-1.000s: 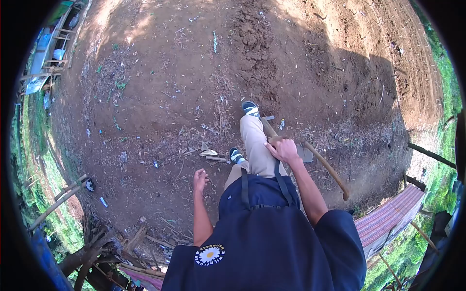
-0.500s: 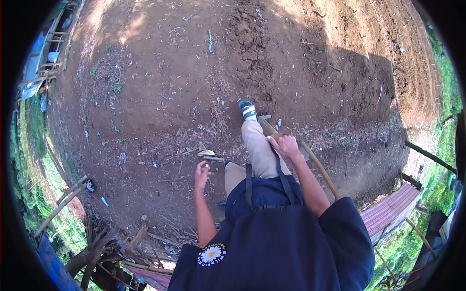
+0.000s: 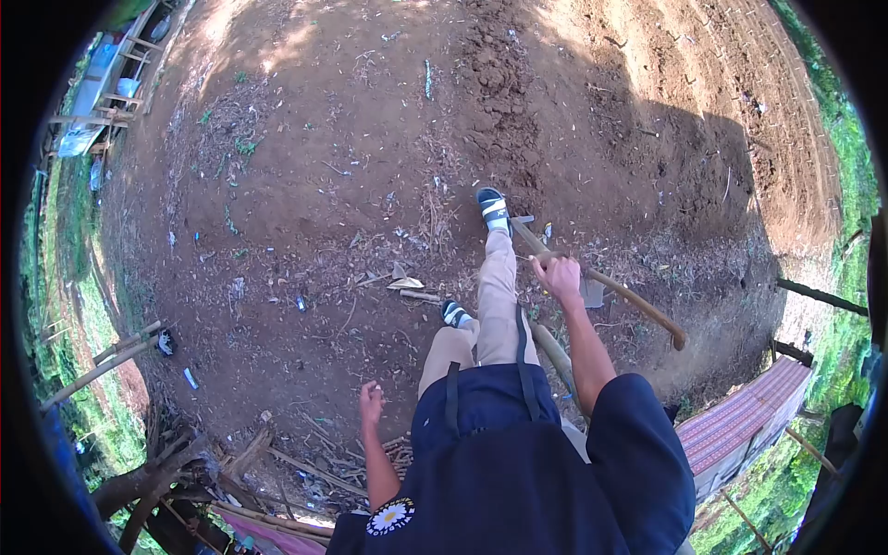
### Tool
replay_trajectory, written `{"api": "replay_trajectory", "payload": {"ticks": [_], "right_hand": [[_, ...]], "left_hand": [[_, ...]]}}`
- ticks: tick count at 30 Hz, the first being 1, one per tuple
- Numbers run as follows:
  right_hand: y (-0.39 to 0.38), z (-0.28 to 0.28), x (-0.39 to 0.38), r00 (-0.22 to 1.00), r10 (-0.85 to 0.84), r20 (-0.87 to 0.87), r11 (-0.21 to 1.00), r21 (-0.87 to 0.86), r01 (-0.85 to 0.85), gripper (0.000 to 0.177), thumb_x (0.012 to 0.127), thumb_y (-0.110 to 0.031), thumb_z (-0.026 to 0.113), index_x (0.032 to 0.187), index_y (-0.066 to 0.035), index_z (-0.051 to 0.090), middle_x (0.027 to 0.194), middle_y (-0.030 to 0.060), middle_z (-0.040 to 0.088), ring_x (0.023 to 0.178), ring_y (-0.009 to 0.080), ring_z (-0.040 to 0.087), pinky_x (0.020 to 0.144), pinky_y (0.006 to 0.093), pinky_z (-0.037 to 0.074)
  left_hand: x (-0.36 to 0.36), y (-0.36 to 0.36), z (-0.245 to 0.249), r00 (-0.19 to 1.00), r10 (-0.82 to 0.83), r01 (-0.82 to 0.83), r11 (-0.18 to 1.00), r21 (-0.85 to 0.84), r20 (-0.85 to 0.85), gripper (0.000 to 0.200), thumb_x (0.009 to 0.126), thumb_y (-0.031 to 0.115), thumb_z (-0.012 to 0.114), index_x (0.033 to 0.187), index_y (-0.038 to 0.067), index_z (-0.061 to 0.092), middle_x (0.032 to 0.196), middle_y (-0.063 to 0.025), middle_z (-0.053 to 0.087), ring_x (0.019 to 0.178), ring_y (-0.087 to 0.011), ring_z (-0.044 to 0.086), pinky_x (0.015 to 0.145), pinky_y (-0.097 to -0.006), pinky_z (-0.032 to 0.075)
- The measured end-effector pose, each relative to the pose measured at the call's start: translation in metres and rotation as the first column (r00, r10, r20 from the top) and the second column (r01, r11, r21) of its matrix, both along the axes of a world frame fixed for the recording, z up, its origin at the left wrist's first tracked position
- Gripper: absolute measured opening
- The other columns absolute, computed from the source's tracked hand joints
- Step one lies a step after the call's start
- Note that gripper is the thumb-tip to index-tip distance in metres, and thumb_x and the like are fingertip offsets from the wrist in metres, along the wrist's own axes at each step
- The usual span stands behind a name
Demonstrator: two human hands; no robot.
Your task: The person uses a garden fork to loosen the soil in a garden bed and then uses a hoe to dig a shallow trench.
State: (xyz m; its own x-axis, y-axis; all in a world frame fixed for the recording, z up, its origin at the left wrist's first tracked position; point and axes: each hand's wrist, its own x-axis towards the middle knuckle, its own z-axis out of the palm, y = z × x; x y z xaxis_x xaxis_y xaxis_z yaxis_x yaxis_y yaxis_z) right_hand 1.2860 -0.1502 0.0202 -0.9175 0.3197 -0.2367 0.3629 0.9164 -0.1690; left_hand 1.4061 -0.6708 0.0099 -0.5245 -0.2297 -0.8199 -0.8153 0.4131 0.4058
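My right hand is wrapped around the wooden handle of a hoe, held slantwise in front of my right thigh. Its thin grey metal head shows close to my forward sandal, while the thick handle end points to the right. Behind my right wrist is a flat grey piece, partly hidden. My left hand hangs at my left side over the ground, nothing in it, fingers loosely bent.
Brown soil with twigs and litter spreads ahead, with a strip of turned clods. Sticks lie near my rear foot. Branches are heaped at lower left. A patterned red cloth is at right, beside a dark pole.
The hoe handle has swung so its end now points out to the right, away from my arm. My left hand has dropped back towards my body. My rear foot has come into view.
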Motion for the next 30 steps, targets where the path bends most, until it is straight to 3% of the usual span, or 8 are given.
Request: {"api": "replay_trajectory", "payload": {"ticks": [5,6,11,14,20,24,27,30], "right_hand": [[-0.042,-0.031,0.106,0.992,-0.021,0.121,0.992,-0.119,0.036,0.049,0.081,-0.051,0.043,0.063,-0.011,0.065,0.063,0.0161,0.061,0.064,0.0299,0.061,0.071,0.0411,0.044],[-0.049,-0.039,0.128,0.974,-0.005,0.227,0.99,-0.134,0.037,0.047,0.079,-0.051,0.045,0.069,-0.011,0.066,0.069,0.0155,0.062,0.07,0.0294,0.061,0.074,0.0412,0.043],[-0.06,-0.128,0.224,0.707,0.238,0.666,0.958,-0.279,-0.06,0.049,0.074,-0.05,0.052,0.106,-0.012,0.054,0.098,0.0134,0.061,0.096,0.0284,0.056,0.088,0.0414,0.036],[-0.071,-0.134,0.235,0.611,0.219,0.761,0.964,-0.265,-0.015,0.049,0.076,-0.044,0.052,0.111,-0.011,0.049,0.111,0.0141,0.055,0.107,0.0303,0.05,0.093,0.0409,0.032],[-0.095,-0.193,0.28,0.549,0.175,0.817,0.962,-0.26,0.081,0.052,0.077,-0.037,0.05,0.121,-0.01,0.042,0.127,0.0149,0.043,0.121,0.0304,0.036,0.099,0.042,0.026],[-0.093,-0.185,0.27,0.466,0.214,0.859,0.949,-0.296,0.11,0.057,0.078,-0.04,0.049,0.126,-0.01,0.038,0.126,0.0154,0.044,0.12,0.0312,0.037,0.1,0.0429,0.025],[-0.079,-0.168,0.254,0.548,0.278,0.789,0.941,-0.338,0.009,0.055,0.077,-0.044,0.05,0.12,-0.009,0.045,0.117,0.0169,0.052,0.111,0.0323,0.046,0.096,0.0425,0.031],[-0.057,-0.103,0.198,0.708,0.351,0.613,0.913,-0.393,-0.112,0.047,0.076,-0.047,0.049,0.102,-0.009,0.058,0.097,0.0179,0.06,0.091,0.0323,0.057,0.081,0.041,0.044]], "left_hand": [[0.063,-0.041,-0.005,0.985,-0.015,0.017,1.0,-0.013,0.173,0.034,0.085,0.028,0.052,0.115,0.012,0.046,0.082,-0.004,0.06,0.059,-0.0108,0.055,0.048,-0.0233,0.041],[0.072,-0.046,-0.004,0.984,-0.021,0.023,1.0,-0.011,0.174,0.034,0.085,0.028,0.052,0.115,0.012,0.046,0.082,-0.004,0.06,0.059,-0.0108,0.055,0.048,-0.0233,0.041],[0.08,-0.048,0.004,0.987,-0.03,0.032,0.999,-0.007,0.156,0.035,0.085,0.03,0.052,0.115,0.012,0.045,0.087,-0.0057,0.059,0.061,-0.0115,0.055,0.049,-0.024,0.042],[0.074,-0.051,0.017,0.989,-0.044,0.05,0.998,-0.036,0.143,0.035,0.086,0.029,0.051,0.116,0.012,0.045,0.087,-0.0055,0.058,0.063,-0.0113,0.055,0.051,-0.0244,0.042],[0.083,-0.071,0.02,0.991,-0.037,0.043,0.998,-0.04,0.13,0.032,0.086,0.029,0.049,0.115,0.015,0.045,0.089,-0.0043,0.059,0.066,-0.0107,0.057,0.052,-0.0236,0.043],[0.1,-0.061,0.018,0.989,0.008,0.002,0.998,-0.062,0.148,0.034,0.087,0.027,0.049,0.116,0.011,0.045,0.085,-0.006,0.058,0.065,-0.0123,0.057,0.052,-0.0236,0.043],[0.111,-0.044,0.016,0.984,0.008,-0.007,1.0,-0.006,0.177,0.033,0.087,0.026,0.049,0.116,0.011,0.044,0.087,-0.0064,0.058,0.064,-0.0124,0.057,0.051,-0.0235,0.043],[0.123,-0.029,0.018,0.972,0.138,-0.15,0.988,0.049,0.19,0.035,0.087,0.028,0.049,0.117,0.012,0.042,0.091,-0.0065,0.057,0.064,-0.0126,0.057,0.051,-0.0255,0.045]]}}
